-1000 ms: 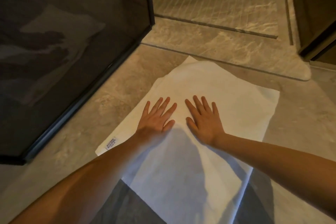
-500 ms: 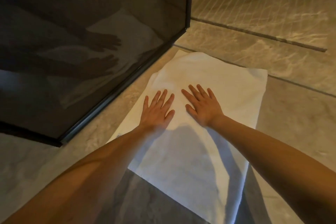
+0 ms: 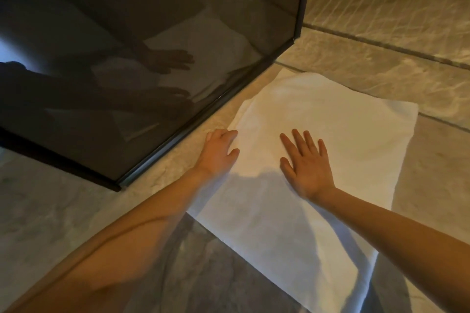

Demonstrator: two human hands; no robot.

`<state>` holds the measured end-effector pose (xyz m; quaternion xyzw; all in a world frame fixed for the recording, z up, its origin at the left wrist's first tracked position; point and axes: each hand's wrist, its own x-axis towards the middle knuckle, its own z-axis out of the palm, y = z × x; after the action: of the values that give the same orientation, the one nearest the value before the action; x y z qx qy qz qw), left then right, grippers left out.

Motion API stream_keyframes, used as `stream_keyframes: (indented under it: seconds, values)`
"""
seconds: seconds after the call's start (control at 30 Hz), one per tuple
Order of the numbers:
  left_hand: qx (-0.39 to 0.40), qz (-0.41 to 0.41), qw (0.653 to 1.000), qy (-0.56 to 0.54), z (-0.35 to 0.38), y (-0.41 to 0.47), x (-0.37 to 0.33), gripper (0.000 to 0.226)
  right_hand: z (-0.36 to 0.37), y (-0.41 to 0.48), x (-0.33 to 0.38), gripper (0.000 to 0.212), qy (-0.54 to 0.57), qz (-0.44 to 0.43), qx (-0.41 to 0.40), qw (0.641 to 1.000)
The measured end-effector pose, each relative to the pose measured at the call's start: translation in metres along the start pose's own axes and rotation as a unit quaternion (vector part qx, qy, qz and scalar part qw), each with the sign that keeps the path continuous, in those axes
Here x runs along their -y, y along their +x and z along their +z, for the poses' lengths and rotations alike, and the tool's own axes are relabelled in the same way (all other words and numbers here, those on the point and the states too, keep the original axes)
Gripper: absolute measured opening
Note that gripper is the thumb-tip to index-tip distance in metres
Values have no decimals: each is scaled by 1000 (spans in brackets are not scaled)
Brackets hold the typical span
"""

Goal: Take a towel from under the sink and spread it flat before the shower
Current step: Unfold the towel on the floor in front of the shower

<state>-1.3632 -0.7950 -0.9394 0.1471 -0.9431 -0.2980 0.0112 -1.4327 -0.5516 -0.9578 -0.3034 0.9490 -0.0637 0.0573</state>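
Towel [image 3: 318,134] first, in the one head view there is: a white cloth lies open on the stone floor [image 3: 50,211], its far corner reaching toward twelve o'clock, where a dark seam marks the shower threshold [image 3: 381,43], and its near end running down toward five o'clock under the person's own shadow. The dark glass panel [image 3: 127,46] stands at ten o'clock, its bottom rail just beside the towel's left edge, and mirrors both arms dimly.

The left hand [image 3: 218,152] sits at that left edge, around nine o'clock of the cloth, fingers bent and partly curled at the hem; whether they pinch the fabric or only press it I cannot tell. The right hand [image 3: 306,168] lies flat in the middle of the towel, fingers spread apart, palm down, gripping nothing.

As for progress, I would say the job is nearly finished: the towel is out, unfolded and down in front of the shower. What seems left is small, smoothing the slight ripple near the far left corner, squaring the left edge against the glass rail, and lifting both hands away.
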Motion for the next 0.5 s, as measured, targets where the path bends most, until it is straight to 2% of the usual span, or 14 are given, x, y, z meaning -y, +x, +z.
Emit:
stream_keyframes:
  seconds: [0.23,0.3,0.4,0.5]
  values:
    - [129,-9,983,-132,-33,8,-10,36,-4,0,4,66,-2,-6,10,1000]
    - [132,10,982,-138,-40,6,-12,40,-9,3,8,65,20,14,26,999]
    - [137,55,977,-154,-45,0,-21,44,-44,35,21,54,161,90,38,982]
    - [155,103,974,-129,-43,-4,-38,45,-93,73,40,46,305,24,61,950]
